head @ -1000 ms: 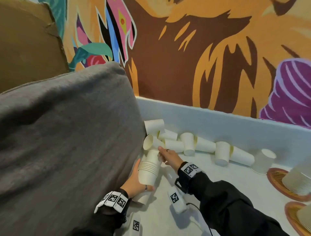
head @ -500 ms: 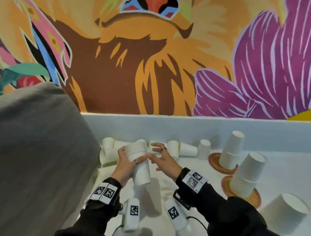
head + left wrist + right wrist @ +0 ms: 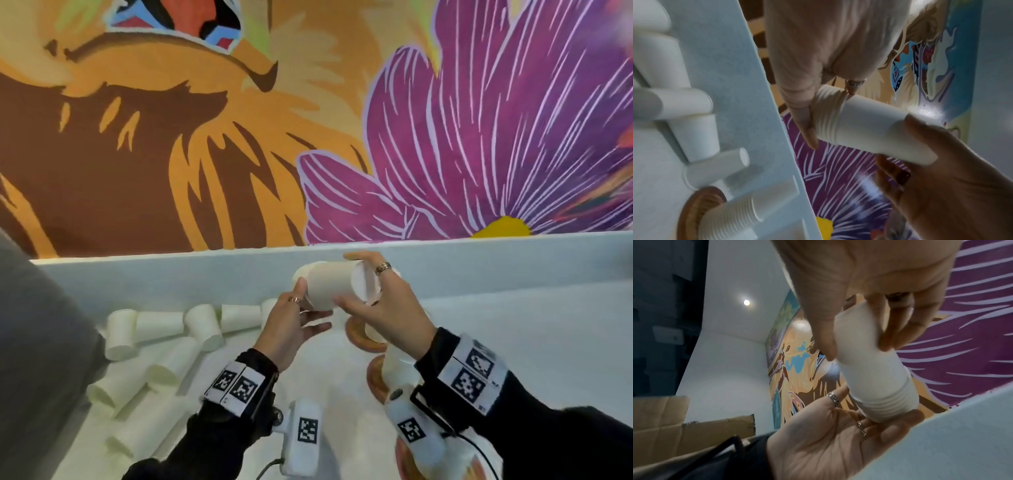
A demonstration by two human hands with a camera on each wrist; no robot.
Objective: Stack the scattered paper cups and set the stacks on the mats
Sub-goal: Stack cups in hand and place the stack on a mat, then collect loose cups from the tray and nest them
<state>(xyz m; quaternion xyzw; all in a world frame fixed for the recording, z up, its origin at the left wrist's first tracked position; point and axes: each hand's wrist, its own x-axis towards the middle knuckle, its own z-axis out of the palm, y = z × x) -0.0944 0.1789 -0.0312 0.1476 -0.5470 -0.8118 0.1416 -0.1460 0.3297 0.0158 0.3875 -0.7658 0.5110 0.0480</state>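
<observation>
A stack of white paper cups [image 3: 329, 286] lies sideways in the air between both hands, above the white table [image 3: 513, 342]. My left hand [image 3: 299, 306] holds its ribbed rim end [image 3: 826, 120], thumb against the rims. The base end [image 3: 857, 331] is gripped by my right hand [image 3: 375, 298] between thumb and fingers. Loose cups [image 3: 156, 325] lie on their sides at the left. Two round brown mats [image 3: 356, 337] [image 3: 373, 380] sit below my right wrist. A cup stack [image 3: 397, 368] stands on the nearer one, partly hidden by my arm.
A grey cushion [image 3: 37, 342] bounds the left side. A low white upstand [image 3: 171, 274] runs along the back under the painted wall. In the left wrist view another stack [image 3: 731, 216] rests on a mat [image 3: 692, 209]. Bare tabletop extends to the right.
The stack, held upright by my left hand near the cushion, has been raised and tipped sideways. My right hand has taken hold of its base end. The view has swung right.
</observation>
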